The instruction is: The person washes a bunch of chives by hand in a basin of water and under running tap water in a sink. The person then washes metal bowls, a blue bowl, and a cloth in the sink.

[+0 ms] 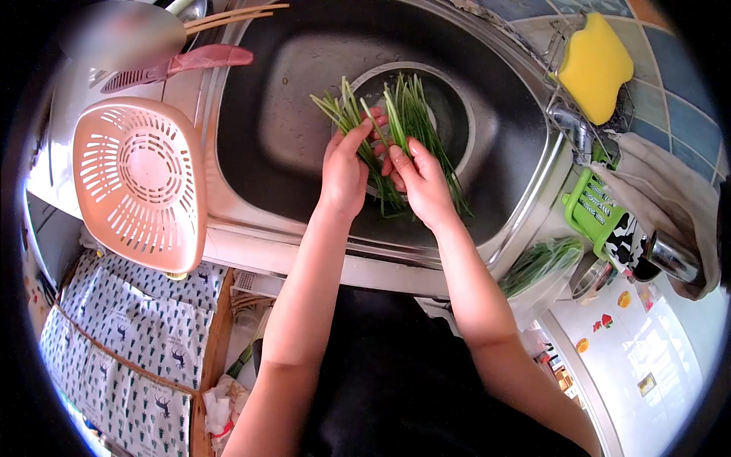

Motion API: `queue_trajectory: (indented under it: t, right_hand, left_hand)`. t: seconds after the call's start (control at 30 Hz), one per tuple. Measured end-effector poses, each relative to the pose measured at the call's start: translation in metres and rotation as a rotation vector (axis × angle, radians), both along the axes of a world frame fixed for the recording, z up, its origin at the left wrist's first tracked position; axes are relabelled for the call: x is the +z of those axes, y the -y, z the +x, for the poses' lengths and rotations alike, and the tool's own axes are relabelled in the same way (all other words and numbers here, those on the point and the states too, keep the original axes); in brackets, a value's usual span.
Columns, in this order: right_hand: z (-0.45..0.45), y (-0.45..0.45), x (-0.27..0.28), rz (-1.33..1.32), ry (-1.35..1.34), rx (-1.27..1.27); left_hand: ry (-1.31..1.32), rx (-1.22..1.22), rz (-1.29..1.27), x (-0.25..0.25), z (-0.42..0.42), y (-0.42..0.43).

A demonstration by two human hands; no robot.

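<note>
Both hands are over the dark sink (pixel 282 152), each closed on part of a bunch of long thin green stalks. My left hand (pixel 348 164) holds the left part of the green stalks (pixel 335 105), whose pale ends point up and left. My right hand (pixel 421 177) grips the larger right part, with the fingers round the stalks near their pale ends. The leafy tips hang down below and to the right of the hands. Behind the stalks lies the round drain (pixel 457 99) of the sink.
A pink slotted colander (pixel 145 171) stands left of the sink, below a pink-handled tool (pixel 209 57) and chopsticks (pixel 236 17). At the right are a yellow sponge (pixel 596 68), a green rack (pixel 594 206), a cloth (pixel 670 183) and a bag of more green stalks (pixel 542 265).
</note>
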State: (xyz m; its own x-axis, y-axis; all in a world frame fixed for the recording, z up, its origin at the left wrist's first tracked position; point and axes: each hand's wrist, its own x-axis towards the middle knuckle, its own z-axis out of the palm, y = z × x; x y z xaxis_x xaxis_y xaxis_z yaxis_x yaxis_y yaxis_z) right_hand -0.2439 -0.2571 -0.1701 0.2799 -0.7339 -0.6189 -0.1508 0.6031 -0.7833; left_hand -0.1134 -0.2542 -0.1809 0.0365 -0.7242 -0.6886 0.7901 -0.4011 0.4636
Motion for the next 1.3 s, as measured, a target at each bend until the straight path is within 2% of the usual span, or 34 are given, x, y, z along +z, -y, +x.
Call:
queue_trajectory:
  t: [0.03, 0.17, 0.27, 0.57, 0.67, 0.77, 0.97, 1.07, 1.17, 1.3]
  right_hand:
    - [0.0, 0.0, 0.002, -0.01, -0.011, 0.013]
    - [0.002, -0.002, 0.001, -0.072, -0.063, 0.07]
    - [0.003, -0.002, 0.007, -0.014, 0.01, 0.028]
    - [-0.004, -0.005, 0.009, 0.105, 0.13, -0.049]
    - [-0.007, -0.005, 0.011, 0.137, 0.152, -0.08]
    - [-0.007, -0.004, 0.013, 0.173, 0.14, -0.081]
    - [-0.007, -0.009, 0.004, 0.047, 0.061, 0.017]
    - [-0.004, -0.009, 0.008, 0.065, 0.059, 0.031]
    - [0.002, -0.018, 0.006, -0.128, 0.044, -0.064]
    - [-0.009, -0.023, -0.023, -0.037, 0.006, -0.109]
  left_hand:
    - [-0.042, -0.008, -0.012, 0.004, -0.001, 0.002]
    - [0.093, -0.03, 0.014, 0.004, -0.01, 0.001]
    - [0.18, -0.072, 0.056, 0.01, -0.011, 0.002]
    - [0.034, -0.012, 0.131, 0.017, -0.01, 0.007]
    - [-0.037, 0.022, 0.079, 0.019, -0.01, 0.008]
    - [0.033, -0.034, 0.061, 0.015, -0.014, 0.006]
    - [0.127, -0.013, 0.062, 0.005, -0.018, 0.003]
    - [0.024, 0.025, 0.12, -0.004, -0.015, 0.004]
    - [-0.052, 0.08, 0.089, -0.015, -0.017, 0.003]
    - [0.042, -0.07, 0.216, -0.015, -0.016, 0.006]
